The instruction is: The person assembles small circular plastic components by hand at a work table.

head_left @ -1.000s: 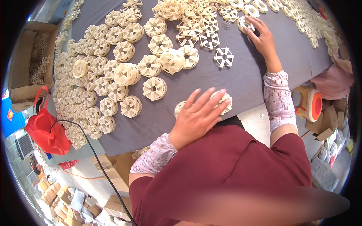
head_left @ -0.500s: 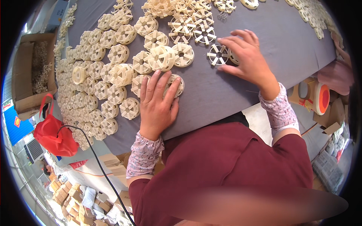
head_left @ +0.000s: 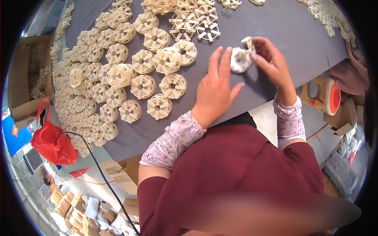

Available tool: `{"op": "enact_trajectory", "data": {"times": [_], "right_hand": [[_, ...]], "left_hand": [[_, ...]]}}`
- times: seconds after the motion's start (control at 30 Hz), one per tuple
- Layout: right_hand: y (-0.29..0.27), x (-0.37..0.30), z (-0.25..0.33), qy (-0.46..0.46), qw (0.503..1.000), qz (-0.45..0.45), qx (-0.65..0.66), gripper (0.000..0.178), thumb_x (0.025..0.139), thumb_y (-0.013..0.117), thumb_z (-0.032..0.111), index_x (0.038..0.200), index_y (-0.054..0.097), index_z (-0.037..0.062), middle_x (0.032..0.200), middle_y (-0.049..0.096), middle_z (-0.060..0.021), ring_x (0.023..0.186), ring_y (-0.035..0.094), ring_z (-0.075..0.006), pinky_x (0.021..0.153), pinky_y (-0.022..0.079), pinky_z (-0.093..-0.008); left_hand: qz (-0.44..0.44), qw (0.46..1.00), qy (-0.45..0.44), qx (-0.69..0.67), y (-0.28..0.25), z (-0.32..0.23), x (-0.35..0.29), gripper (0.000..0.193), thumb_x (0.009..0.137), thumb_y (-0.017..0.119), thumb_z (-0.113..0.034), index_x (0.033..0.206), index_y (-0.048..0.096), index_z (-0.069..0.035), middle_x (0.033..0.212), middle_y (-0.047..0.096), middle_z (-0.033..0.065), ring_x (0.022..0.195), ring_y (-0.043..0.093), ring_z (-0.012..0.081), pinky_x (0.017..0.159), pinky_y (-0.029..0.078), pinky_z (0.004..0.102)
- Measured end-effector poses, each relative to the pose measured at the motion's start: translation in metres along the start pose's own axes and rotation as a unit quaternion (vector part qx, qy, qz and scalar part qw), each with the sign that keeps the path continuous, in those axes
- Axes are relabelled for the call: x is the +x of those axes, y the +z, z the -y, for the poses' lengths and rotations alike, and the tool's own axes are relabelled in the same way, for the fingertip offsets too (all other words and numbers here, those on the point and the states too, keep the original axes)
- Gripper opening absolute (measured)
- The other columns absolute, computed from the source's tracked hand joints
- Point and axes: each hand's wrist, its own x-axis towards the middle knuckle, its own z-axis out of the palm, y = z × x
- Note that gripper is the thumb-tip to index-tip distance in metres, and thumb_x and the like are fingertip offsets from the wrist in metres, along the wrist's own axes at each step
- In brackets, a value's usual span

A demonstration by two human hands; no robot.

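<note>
My right hand pinches a cream plastic spoked ring between thumb and fingers, tilted up on edge and blurred by motion. Just left of and below it, a round pale plastic piece with a hole in its middle lies on the grey cloth; whether the two touch, I cannot tell. My left hand is open beside that piece, fingers stretched forward and thumb apart, holding nothing. Left of my left hand, cream spoked wheels lie flat on the cloth, the nearest one towards the table's front edge.
Many more wheels cover the table's left, some stacked. Loose spoked rings and a small spring lie at the back. Chained parts line the far right. A red bag and black cable are left.
My left hand has left the wheels and moved right, towards the pale round piece. My right hand has picked up the spoked ring and tilted it. The view has shifted slightly.
</note>
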Motion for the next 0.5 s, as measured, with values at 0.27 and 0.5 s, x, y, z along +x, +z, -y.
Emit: {"op": "enact_trajectory", "data": {"times": [0.27,0.5], "right_hand": [[-0.017,-0.025,0.010,-0.073,0.944,-0.060,-0.315,0.054,0.088,0.086,0.015,0.137,0.069,0.0032,0.125,0.071,-0.0085,0.103,0.069,-0.0199,0.091,0.058,-0.0332],[-0.019,-0.025,0.009,-0.098,0.943,-0.068,-0.310,0.057,0.083,0.088,0.016,0.136,0.072,0.0041,0.115,0.072,-0.0077,0.095,0.066,-0.0195,0.086,0.057,-0.0329]], "left_hand": [[0.027,0.999,0.017,0.011,-0.002,0.014,-0.003,0.082,0.080,0.094,-0.019,0.152,0.057,-0.005,0.145,0.063,0.0167,0.098,0.072,0.0260,0.083,0.062,0.0353],[0.011,0.995,-0.030,-0.094,-0.014,0.010,-0.013,0.060,0.084,0.092,-0.010,0.139,0.069,-0.005,0.141,0.066,0.0119,0.071,0.064,0.0071,0.062,0.055,0.0244]]}}
